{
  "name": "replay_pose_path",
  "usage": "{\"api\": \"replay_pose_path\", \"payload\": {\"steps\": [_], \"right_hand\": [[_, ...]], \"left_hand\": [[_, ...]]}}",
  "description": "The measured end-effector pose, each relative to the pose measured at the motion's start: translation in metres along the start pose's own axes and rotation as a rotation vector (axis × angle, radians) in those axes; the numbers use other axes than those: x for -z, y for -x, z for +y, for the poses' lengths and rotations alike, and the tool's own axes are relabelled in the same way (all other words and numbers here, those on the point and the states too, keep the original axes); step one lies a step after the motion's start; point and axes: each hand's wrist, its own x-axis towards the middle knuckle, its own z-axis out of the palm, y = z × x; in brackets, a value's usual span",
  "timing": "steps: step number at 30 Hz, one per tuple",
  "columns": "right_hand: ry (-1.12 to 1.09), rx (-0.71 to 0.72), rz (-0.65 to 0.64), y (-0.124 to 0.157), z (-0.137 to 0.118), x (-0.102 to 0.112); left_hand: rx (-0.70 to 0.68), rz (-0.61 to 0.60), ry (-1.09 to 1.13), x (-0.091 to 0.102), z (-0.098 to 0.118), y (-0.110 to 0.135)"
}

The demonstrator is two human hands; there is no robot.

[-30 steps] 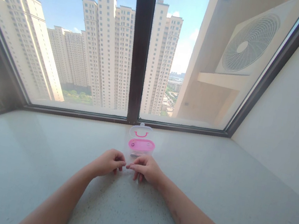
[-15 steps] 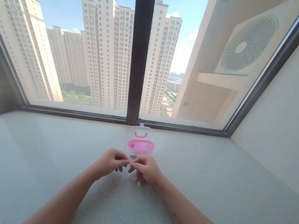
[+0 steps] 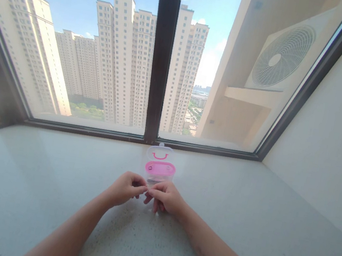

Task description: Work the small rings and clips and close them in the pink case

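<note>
My left hand and my right hand meet fingertip to fingertip low over the speckled sill. Both are closed in a pinch, thumb against forefinger. Whatever they hold between them is too small to name. Just behind them stands a small clear plastic box with a pink inner tray. Its clear lid, with a pink handle, is raised toward the window. A small dark ring shape lies at the tray's left end. Some dark items show through the box's front, partly hidden by my fingers.
A pale speckled windowsill spreads out around my arms. Behind the box runs a dark window frame with an upright bar. A white wall bounds the right side. Tall buildings and an air-conditioner fan unit are outside the glass.
The fingertips of my two hands have come closer together and now seem to touch. The view has shifted slightly. The box and its raised lid stay put.
</note>
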Motion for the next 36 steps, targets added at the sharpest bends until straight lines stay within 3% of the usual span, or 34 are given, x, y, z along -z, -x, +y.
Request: {"api": "replay_pose_path", "payload": {"steps": [18, 36], "right_hand": [[-0.020, -0.026, -0.032, 0.0019, -0.0040, 0.0032], [-0.002, 0.016, 0.019, 0.0025, -0.0011, 0.0035]], "left_hand": [[-0.064, 0.008, -0.034, 0.0015, 0.0012, 0.0021], [-0.008, 0.039, 0.032, 0.0054, 0.0015, -0.0001]]}}
